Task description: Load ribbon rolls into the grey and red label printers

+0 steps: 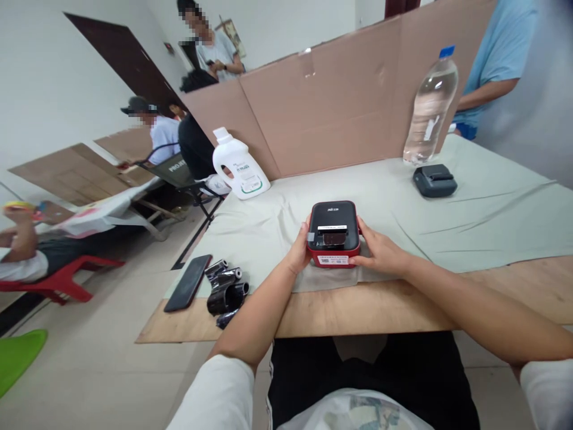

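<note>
A small black-and-red label printer [333,218] rests on the cloth near the table's front edge, with a slot across its top and a white sticker on its red front. My left hand [299,249] grips its left side, fingers partly hidden behind it. On the opposite side, my right hand [378,246] holds the casing, its thumb at the front corner. Several black film rolls [226,289] lie left of my left forearm, beside a dark smartphone [188,283].
A white detergent jug [242,167] stands at the back left against a cardboard partition [326,113]. At the back right are a large clear bottle [432,110] with a blue cap and a dark grey device [434,180]. Other people sit or stand beyond the table.
</note>
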A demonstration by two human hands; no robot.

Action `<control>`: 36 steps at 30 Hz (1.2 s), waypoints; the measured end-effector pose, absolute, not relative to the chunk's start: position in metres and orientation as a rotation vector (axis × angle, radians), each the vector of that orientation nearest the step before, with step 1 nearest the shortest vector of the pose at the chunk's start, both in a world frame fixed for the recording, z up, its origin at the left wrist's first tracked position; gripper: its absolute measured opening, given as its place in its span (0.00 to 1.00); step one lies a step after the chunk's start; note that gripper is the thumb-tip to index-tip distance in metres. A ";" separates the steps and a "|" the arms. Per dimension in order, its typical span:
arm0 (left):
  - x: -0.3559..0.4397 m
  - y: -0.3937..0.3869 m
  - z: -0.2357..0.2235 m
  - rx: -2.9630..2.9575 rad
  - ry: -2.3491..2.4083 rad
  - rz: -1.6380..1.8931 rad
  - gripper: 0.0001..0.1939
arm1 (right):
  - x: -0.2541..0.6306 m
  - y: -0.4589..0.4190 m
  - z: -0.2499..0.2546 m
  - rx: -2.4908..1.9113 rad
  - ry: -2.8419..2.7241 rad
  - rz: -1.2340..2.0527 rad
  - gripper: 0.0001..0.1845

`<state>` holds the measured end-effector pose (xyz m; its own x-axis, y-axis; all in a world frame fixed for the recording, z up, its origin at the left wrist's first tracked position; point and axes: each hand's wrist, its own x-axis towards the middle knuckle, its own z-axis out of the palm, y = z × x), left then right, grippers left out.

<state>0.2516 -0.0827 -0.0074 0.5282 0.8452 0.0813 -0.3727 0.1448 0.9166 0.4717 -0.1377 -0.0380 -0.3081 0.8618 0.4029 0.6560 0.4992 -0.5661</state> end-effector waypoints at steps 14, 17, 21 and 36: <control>0.251 -0.074 -0.024 1.030 0.641 1.042 0.34 | 0.468 -0.140 -0.034 -1.222 -2.050 0.081 0.56; 0.248 -0.074 -0.020 1.055 0.640 1.064 0.38 | 0.462 -0.147 -0.027 -1.141 -2.110 -0.062 0.45; 0.246 -0.070 -0.020 1.092 0.654 1.078 0.43 | 0.458 -0.152 -0.024 -1.031 -2.223 -0.153 0.30; 0.249 -0.064 -0.024 1.143 0.635 1.075 0.52 | 0.451 -0.153 -0.026 -0.965 -2.180 -0.233 0.24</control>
<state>0.2491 -0.0640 -0.0242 0.3897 0.9144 0.1091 -0.3464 0.0358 0.9374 0.4510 -0.1528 -0.0262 -0.4526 0.5697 0.6860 0.7016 0.7023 -0.1203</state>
